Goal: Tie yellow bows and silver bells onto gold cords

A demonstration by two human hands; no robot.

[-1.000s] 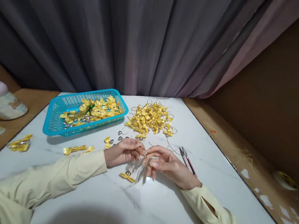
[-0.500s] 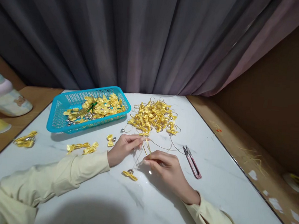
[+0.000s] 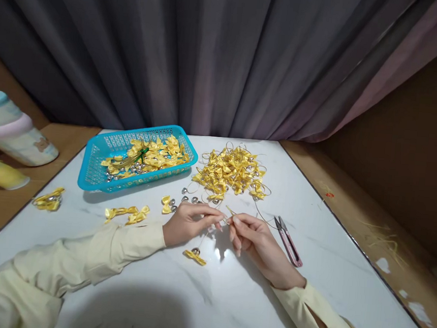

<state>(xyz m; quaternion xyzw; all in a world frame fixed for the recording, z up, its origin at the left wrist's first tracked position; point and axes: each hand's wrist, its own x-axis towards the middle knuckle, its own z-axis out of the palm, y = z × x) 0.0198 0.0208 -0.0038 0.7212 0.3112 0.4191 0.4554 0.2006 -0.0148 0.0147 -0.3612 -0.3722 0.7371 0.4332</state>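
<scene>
Between the side edges of the white marbled worktop [image 3: 243, 314], our left hand [image 3: 188, 225] and right hand [image 3: 256, 239] pinch a thin gold cord [image 3: 230, 210]; we seem to be looping it, so next calls for steady pinching.

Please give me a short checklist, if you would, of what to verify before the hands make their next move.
1. Grip of the right hand: thumb and finger pinch the gold cord: ok.
2. Grip of the left hand: fingertips drawn together, but what lies between them is too small to see: cannot tell.
3. Bow below the hands, resting on the table or hanging: cannot tell.
4. Scissors apart from the right hand: ok.
5. Scissor tips free of loose cord: a strand appears to run up to them: not ok.
6. Basket upright: ok.
</scene>
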